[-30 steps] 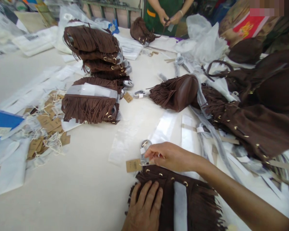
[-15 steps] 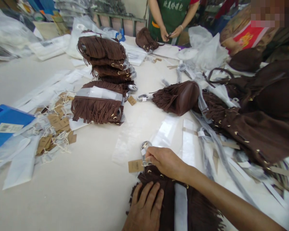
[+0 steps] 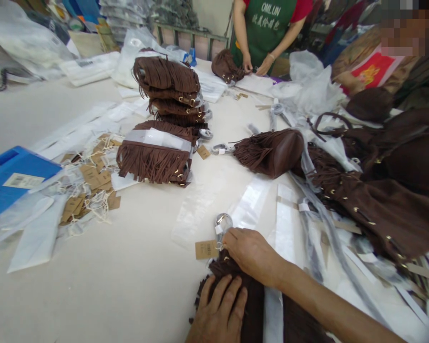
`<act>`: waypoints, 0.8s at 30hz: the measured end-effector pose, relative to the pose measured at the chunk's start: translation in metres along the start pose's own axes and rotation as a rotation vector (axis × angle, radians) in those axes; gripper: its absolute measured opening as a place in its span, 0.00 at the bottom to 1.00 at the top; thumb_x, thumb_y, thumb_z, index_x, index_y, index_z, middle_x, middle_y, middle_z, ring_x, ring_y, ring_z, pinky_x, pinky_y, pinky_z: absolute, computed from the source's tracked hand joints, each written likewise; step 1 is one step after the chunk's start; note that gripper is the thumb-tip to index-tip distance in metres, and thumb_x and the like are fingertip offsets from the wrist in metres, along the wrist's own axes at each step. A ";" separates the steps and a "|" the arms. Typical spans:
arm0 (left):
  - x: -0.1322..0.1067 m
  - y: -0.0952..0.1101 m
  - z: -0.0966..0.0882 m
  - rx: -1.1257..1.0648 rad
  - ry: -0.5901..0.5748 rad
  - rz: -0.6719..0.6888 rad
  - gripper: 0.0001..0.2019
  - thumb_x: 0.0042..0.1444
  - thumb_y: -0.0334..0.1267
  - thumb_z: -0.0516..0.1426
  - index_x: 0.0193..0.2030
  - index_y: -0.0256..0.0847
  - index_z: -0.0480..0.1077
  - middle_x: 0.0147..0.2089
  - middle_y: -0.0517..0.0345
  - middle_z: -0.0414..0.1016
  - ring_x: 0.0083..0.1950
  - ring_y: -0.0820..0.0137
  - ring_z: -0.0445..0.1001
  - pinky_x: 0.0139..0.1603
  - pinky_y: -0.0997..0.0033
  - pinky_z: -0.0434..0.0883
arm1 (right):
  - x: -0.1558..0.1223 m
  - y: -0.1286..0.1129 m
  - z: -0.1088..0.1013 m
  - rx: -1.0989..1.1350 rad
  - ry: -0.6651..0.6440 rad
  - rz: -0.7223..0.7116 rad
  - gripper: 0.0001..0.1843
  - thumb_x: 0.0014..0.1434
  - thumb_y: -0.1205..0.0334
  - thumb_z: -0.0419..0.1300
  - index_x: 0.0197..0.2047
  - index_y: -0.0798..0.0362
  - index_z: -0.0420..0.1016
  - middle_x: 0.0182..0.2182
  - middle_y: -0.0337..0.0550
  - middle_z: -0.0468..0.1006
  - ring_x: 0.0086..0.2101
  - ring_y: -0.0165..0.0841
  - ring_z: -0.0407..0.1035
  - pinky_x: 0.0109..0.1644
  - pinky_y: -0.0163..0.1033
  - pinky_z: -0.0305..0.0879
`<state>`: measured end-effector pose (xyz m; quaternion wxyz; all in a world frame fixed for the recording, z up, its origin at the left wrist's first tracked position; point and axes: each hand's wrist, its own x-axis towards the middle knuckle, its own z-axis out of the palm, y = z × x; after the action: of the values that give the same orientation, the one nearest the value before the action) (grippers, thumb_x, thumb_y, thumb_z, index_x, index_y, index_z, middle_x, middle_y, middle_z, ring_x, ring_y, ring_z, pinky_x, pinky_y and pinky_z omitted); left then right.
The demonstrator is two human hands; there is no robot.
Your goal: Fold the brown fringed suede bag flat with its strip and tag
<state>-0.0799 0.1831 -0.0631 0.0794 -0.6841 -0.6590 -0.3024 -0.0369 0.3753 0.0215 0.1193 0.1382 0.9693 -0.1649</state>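
Fringed brown bag (image 3: pixel 253 309) lay at the near edge of the pale table (image 3: pixel 128 286), partly out of view, a white strip (image 3: pixel 273 314) running down it. Left hand (image 3: pixel 219 307) was laid flat on the bag, fingers spread, gripping nothing. Right hand (image 3: pixel 248 250) was curled at the bag's far edge, at the base of a looped, wrapped strap (image 3: pixel 223 223); fingertips hidden, so could not tell whether they pinched strap or bag. Tan tag (image 3: pixel 205 249) lay just left of that strap.

In the way: the right forearm crossed the bag and hid much of its right part. Just beyond the right hand, a flat clear sleeve (image 3: pixel 252 202) took up table space; farther right, tangled grey plastic strips ran toward a large heap of brown bags (image 3: pixel 407 205). A single fringed bag (image 3: pixel 286 150) lay left of that heap, on its side.

Far left of the hands: stacked fringed bags (image 3: pixel 168 76), with another fringed bag (image 3: pixel 150 162) in front, a white sheet across it. Left again, a muddle of tan tags and strings (image 3: pixel 96 176) beside a blue bin (image 3: pixel 3 200). Far side: a co-worker in a green apron (image 3: pixel 271 24), both hands low near a brown bag (image 3: pixel 223 66); crumpled clear plastic (image 3: pixel 314 90) to the right.
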 end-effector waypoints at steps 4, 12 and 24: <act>-0.001 0.000 -0.001 0.002 -0.005 -0.004 0.18 0.56 0.36 0.57 0.54 0.42 0.73 0.57 0.56 0.75 0.59 0.61 0.68 0.71 0.50 0.47 | -0.001 0.005 -0.011 0.272 0.054 0.068 0.09 0.69 0.62 0.46 0.43 0.52 0.67 0.37 0.41 0.76 0.35 0.31 0.70 0.38 0.35 0.59; -0.002 0.002 0.000 -0.015 -0.018 -0.029 0.18 0.57 0.36 0.57 0.54 0.43 0.73 0.57 0.57 0.75 0.60 0.61 0.68 0.70 0.51 0.49 | 0.035 -0.003 -0.039 0.415 0.044 -0.059 0.07 0.66 0.64 0.50 0.42 0.52 0.70 0.31 0.38 0.78 0.31 0.28 0.70 0.35 0.32 0.55; 0.003 0.005 -0.007 -0.003 -0.088 -0.027 0.17 0.59 0.36 0.54 0.55 0.42 0.72 0.58 0.55 0.74 0.60 0.60 0.68 0.68 0.52 0.52 | 0.101 -0.056 -0.069 0.141 -0.245 -0.486 0.11 0.59 0.71 0.57 0.45 0.54 0.71 0.42 0.43 0.80 0.39 0.33 0.72 0.32 0.34 0.58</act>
<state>-0.0780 0.1811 -0.0545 0.0455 -0.6880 -0.6705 -0.2739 -0.1612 0.3717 0.0728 0.1824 -0.1112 0.9385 -0.2713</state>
